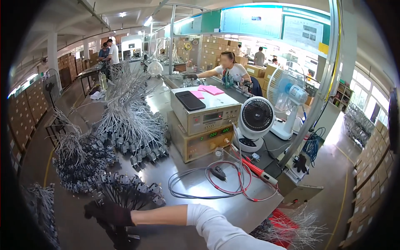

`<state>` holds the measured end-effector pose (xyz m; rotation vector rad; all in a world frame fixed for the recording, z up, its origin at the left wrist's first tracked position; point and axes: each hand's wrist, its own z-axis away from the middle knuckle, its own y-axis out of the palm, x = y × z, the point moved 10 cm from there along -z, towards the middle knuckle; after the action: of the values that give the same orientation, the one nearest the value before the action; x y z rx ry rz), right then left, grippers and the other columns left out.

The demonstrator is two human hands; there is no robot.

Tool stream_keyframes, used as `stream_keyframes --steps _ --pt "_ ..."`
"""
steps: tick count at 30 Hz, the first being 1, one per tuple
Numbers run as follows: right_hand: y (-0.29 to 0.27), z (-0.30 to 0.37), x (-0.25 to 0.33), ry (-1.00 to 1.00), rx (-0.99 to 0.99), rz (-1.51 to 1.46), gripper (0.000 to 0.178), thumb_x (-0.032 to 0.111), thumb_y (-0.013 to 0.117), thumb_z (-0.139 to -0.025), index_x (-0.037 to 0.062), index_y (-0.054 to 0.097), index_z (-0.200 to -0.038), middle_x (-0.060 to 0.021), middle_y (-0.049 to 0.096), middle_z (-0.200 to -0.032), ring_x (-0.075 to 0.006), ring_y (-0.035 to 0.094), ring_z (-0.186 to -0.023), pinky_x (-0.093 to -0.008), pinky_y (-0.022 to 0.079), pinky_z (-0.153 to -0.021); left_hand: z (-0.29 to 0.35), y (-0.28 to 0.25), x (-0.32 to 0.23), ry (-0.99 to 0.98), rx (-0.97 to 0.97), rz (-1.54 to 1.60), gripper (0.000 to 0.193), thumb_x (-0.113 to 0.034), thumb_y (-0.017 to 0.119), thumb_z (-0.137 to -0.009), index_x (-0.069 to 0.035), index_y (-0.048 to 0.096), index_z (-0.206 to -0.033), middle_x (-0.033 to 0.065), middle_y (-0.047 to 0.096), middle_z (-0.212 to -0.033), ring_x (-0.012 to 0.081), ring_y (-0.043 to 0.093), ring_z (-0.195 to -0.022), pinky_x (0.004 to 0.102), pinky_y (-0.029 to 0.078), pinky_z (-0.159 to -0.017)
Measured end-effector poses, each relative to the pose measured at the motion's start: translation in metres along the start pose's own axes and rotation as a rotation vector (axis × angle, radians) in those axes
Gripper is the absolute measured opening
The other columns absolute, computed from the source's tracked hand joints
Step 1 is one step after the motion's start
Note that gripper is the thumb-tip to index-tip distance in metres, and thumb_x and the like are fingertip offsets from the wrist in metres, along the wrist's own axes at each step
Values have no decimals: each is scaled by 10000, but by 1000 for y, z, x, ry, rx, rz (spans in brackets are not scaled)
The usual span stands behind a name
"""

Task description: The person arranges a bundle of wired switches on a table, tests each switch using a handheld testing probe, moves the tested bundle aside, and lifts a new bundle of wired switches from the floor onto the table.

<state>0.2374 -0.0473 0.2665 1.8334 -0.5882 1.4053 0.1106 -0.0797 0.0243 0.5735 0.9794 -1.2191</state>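
My right hand (109, 212), in a dark glove, reaches across from the lower right. It appears closed round a bundle of black cables (125, 199) whose grey-and-black plug ends (135, 183) fan out on the metal table (187, 183). Just below it, at the lower edge, is a dark gloved shape that seems to be my left hand (118, 238); its fingers cannot be made out. Beyond lie big heaps of similar plugs (83, 166) and pale-wired cables (125, 104).
Two stacked test instruments (204, 139) carry a black phone (190, 100) and pink papers (213, 89). Nearby are a small white fan (256, 121), a larger fan (291, 93), a red probe (256, 170) and looped leads (200, 193). A co-worker (233, 73) reaches across the far bench.
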Motion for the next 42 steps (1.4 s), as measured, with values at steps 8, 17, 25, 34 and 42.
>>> stream_keyframes --steps 8,17,25,34,42 --pt "132 7 11 -401 266 1105 306 353 640 -924 79 722 -1032 -221 701 -1057 -326 670 -1004 -477 521 -884 0 -12 -9 155 31 -33 388 -352 607 -1047 -75 669 -1311 164 698 -1130 282 692 -957 456 561 -748" --pt "59 -19 -15 -97 170 772 419 438 615 -979 34 723 -960 -225 719 -962 -418 687 -946 -501 555 -862 1 -38 -28 344 100 -53 410 -327 609 -1036 -58 634 -1345 149 687 -1145 265 676 -995 435 542 -805" --pt "-1 29 13 -309 90 662 350 377 601 -1007 36 675 -1035 -208 699 -957 -358 705 -926 -439 554 -834 4 -44 -45 520 157 -65 436 -304 611 -1026 -44 603 -1376 136 678 -1158 250 662 -1028 417 525 -856" --pt "-7 49 -25 -251 76 934 411 420 623 -949 38 669 -1097 -226 658 -1069 -435 649 -1029 -493 521 -902 19 -41 -83 753 206 -80 470 -279 613 -1015 -27 568 -1410 121 668 -1173 233 645 -1066 397 506 -914" --pt "-20 57 -57 -240 147 851 446 430 621 -936 39 670 -1145 -254 657 -1120 -460 635 -1063 -520 512 -925 34 -44 -88 895 287 -150 505 -257 614 -1006 -13 537 -1440 108 658 -1187 217 631 -1100 379 489 -965"
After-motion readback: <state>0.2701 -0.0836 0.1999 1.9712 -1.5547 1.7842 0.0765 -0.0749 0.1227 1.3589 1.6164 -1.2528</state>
